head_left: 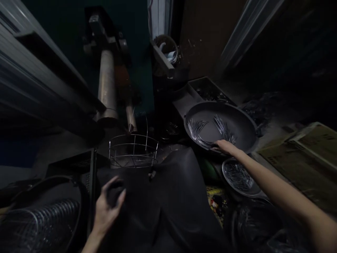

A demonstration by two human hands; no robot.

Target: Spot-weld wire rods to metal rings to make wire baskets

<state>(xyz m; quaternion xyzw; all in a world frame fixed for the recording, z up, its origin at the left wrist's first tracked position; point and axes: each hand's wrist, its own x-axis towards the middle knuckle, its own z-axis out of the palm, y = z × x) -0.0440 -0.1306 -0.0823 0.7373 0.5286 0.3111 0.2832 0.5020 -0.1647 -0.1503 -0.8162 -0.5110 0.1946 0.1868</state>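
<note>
Head view: wires lie either side of the right fingers.

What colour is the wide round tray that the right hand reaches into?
The tray looks plain grey in this dim light, best seen in the head view.

Your wire pieces are silvery, the basin grey, the carton brownish, the basket yellow and latticed. You have plain black cloth over your lap, a silver wire frame and a dark green panel.
</note>
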